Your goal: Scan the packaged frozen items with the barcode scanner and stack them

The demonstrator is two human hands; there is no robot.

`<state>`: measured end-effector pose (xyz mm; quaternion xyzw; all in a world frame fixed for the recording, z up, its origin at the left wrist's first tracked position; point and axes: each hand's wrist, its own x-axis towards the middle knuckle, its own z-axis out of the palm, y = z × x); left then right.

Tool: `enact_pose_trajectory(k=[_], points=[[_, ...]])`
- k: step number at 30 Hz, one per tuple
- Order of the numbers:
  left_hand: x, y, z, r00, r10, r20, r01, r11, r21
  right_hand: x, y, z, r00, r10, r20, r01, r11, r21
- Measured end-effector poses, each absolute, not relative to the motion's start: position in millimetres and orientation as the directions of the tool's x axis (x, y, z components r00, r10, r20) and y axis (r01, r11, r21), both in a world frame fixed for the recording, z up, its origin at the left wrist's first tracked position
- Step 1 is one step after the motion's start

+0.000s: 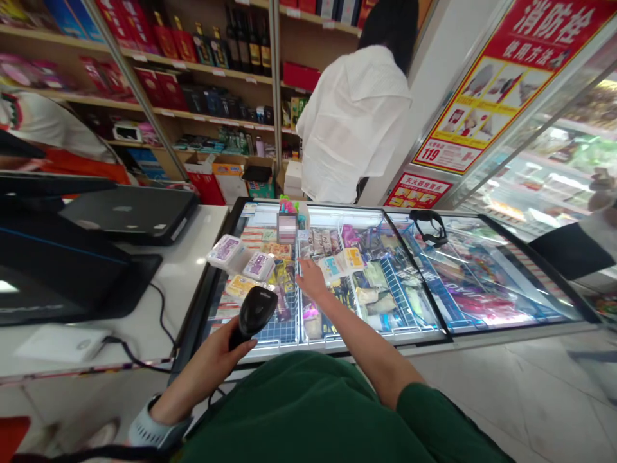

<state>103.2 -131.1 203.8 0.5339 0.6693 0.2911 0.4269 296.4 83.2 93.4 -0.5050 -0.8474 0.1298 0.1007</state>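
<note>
My left hand (225, 352) is closed around a black barcode scanner (258, 308), its head tilted up over the left part of a glass-topped freezer. Above the glass, my right hand (312, 280) has its fingers stretched out to the left, with nothing visible in it. Left of that hand lie two clear packs with purple labels, a nearer one (259, 265) and a farther one (225, 251). A pack with a yellow label (242, 285) is just beyond the scanner. To the right of my right hand are a blue-labelled pack (331, 266) and another yellow-labelled pack (354, 258).
On the left counter (197, 257) stand a black monitor-like device (58, 257), a closed black case (132, 209) and a cabled white box (65, 343). A black strap-like object (428, 228) rests on the freezer. Beyond it, a person in white (349, 122) faces shelves.
</note>
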Motion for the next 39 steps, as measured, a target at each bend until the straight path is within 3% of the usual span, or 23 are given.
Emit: enact_pose_trajectory(k=[7, 11, 15, 23, 32, 39], points=[[86.3, -147.0, 198.0, -0.124, 0.943, -0.308, 0.409, 0.332, 0.850, 206.2, 125.1, 110.6, -0.783, 0.622, -0.004, 0.613, 0.771, -0.170], [81.2, -153.9, 198.5, -0.141, 0.939, -0.314, 0.376, 0.344, 0.860, 182.9, 136.5, 115.6, -0.853, 0.521, -0.036, 0.521, 0.846, -0.113], [78.9, -156.7, 198.2, -0.199, 0.935, -0.294, 0.373, 0.350, 0.859, 181.1, 141.5, 118.9, -0.865, 0.500, -0.047, 0.502, 0.860, -0.093], [81.2, -149.0, 201.3, -0.193, 0.937, -0.290, 0.361, 0.343, 0.867, 220.4, 132.0, 112.8, -0.766, 0.643, -0.008, 0.635, 0.754, -0.167], [100.9, -129.4, 212.6, -0.068, 0.957, -0.281, 0.365, 0.286, 0.886, 304.3, 73.0, 92.4, -0.400, 0.905, 0.142, 0.838, 0.424, -0.343], [126.6, -110.8, 226.0, 0.072, 0.960, -0.271, 0.408, 0.220, 0.886, 344.1, 34.7, 102.0, -0.155, 0.942, 0.298, 0.853, 0.279, -0.440]])
